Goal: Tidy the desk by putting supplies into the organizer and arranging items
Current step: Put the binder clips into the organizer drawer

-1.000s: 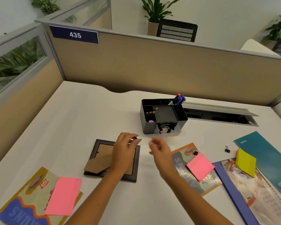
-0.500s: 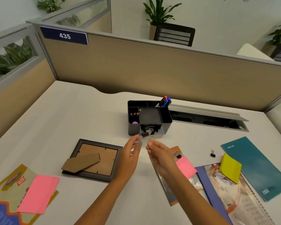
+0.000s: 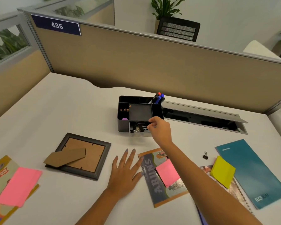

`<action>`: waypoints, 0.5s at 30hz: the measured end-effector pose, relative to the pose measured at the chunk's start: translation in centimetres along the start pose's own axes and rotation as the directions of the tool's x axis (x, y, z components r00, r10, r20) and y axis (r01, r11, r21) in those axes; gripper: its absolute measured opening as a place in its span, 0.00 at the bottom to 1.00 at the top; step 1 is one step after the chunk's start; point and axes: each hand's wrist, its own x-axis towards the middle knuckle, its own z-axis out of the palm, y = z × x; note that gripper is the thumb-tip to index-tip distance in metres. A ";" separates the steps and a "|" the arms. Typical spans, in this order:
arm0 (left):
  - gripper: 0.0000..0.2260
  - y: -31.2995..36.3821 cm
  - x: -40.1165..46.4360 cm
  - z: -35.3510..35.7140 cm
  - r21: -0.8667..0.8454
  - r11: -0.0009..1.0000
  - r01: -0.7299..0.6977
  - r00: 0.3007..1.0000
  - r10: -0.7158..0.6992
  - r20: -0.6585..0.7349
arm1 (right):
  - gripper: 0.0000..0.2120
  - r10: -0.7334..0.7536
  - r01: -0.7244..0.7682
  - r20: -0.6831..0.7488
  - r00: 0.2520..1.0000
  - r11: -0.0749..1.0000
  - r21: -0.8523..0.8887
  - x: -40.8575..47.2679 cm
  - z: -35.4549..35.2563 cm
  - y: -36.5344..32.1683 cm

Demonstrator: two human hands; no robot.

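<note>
The black desk organizer [image 3: 122,125] stands mid-desk with markers [image 3: 159,97] upright in its back corner and several binder clips [image 3: 136,128] in its clear front compartment. My right hand [image 3: 160,129] hovers at that compartment, fingertips pinched on the silver handle of a binder clip. My left hand [image 3: 125,172] lies flat on the desk with fingers spread, holding nothing. One loose binder clip [image 3: 205,155] sits on the desk to the right.
A photo frame [image 3: 88,156] lies face down on the left. A magazine [image 3: 154,184] carries a pink sticky pad [image 3: 167,174]; a yellow pad [image 3: 222,171] lies by a teal booklet [image 3: 253,172]. Another pink pad [image 3: 18,185] is far left. A cable tray [image 3: 201,116] lies open behind.
My right hand moved forward from beside the left hand to the organizer's front compartment. My left hand dropped flat onto the desk and spread open.
</note>
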 end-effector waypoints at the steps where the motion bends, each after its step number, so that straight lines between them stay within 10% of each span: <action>1: 0.26 0.1 -0.1 0.1 0.009 1.000 0.001 1.000 -0.001 -0.008 | 0.09 -0.005 0.005 0.002 1.000 1.000 -0.006 0.1 0.2 0.2; 15: 0.26 0.3 -0.2 0.7 0.086 0.996 0.015 0.997 -0.009 -0.075 | 0.07 0.030 -0.027 -0.225 0.974 1.000 0.015 -4.9 -2.4 8.1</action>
